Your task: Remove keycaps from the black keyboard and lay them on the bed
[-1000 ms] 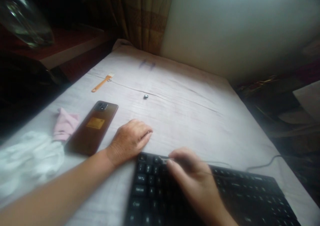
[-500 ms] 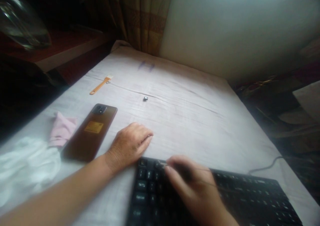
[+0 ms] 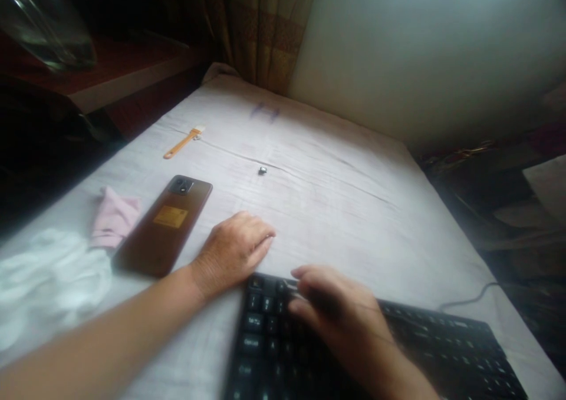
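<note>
The right hand point(image 3: 340, 317) hovers low over the upper left corner of a black keyboard point(image 3: 442, 359), its fingers curled together as if pinched on something thin; a pale sliver shows at the fingertips point(image 3: 300, 273), but blur hides whether that grip is truly closed on a tool, so I cannot tell. The left hand point(image 3: 234, 253) lies just to the left of it, palm down and fingers loosely spread on the cloth-covered surface point(image 3: 336, 200), touching the keyboard's top left corner and holding nothing. The keyboard sits at the near edge of the surface, under and to the right of the right hand, with a thin cable point(image 3: 469, 300) trailing off its far right side. It looks light, rigid and flat, likely to slide on the cloth unless steadied; its keycaps are small and could pop off, so it is best held by the frame edges. Farther left of the resting hand lies a brown phone point(image 3: 165, 226) face down, then a pink cloth point(image 3: 112, 217) and white cloth point(image 3: 48, 282). Beyond the hands are a small dark object point(image 3: 262, 169) and an orange brush point(image 3: 182, 144).
</note>
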The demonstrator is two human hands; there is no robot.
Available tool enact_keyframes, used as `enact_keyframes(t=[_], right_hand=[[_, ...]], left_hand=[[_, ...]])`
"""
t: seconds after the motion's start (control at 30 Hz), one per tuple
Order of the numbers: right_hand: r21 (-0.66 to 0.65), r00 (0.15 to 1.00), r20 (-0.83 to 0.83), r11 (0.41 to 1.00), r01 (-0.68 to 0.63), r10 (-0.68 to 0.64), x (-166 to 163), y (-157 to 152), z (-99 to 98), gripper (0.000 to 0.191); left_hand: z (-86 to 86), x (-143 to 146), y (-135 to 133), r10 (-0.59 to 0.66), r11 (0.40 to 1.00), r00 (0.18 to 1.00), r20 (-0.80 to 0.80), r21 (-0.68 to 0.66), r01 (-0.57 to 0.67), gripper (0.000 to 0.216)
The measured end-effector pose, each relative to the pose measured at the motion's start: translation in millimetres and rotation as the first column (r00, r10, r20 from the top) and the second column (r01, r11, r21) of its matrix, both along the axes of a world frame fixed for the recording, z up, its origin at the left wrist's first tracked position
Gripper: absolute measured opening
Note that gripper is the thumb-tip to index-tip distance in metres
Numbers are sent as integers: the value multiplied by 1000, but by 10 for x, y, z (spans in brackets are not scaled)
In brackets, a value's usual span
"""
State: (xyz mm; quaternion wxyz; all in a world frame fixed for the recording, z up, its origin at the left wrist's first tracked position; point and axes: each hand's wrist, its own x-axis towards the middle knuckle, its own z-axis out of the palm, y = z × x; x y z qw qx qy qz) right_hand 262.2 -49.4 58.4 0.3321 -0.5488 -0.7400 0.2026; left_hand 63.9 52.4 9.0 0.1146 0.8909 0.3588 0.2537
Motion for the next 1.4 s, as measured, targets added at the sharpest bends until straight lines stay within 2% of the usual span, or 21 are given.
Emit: enact_keyframes(t=[0.13,0.27,0.43,0.6,0.8,1.23,1.4], right_hand=[[51,998,61,998,-23,20,3,11,-41,8],[34,993,94,997,-71,68,-8,58,-19,9],[50,994,93,997,-64,60,-48,70,-30,7],[117,999,30,993,-21,18,-73,37,-101,5],[93,999,-34,996,14,-10,-84,37,-110,5],[117,998,-61,993,24,-17,-95,25,-101,5],[79,978,-197,993,90,-73,-64,1,-165,7]], left_hand=[[-6,6,-2,-4,1000,1000,-8,3,4,16],[-4,3,-5,-1,1000,1000,-16,1,1,15],[-7,3,-5,4,1000,1000,-19,-1,-4,15],[-15,8,-12,4,1000,1000,-16,-6,-4,14],[-21,2,-11,10,1000,1000,-13,-4,-10,13],[-3,5,-15,7,1000,1000,0,10,-7,13],[-2,-1,-16,10,1000,1000,-3,9,-10,12]])
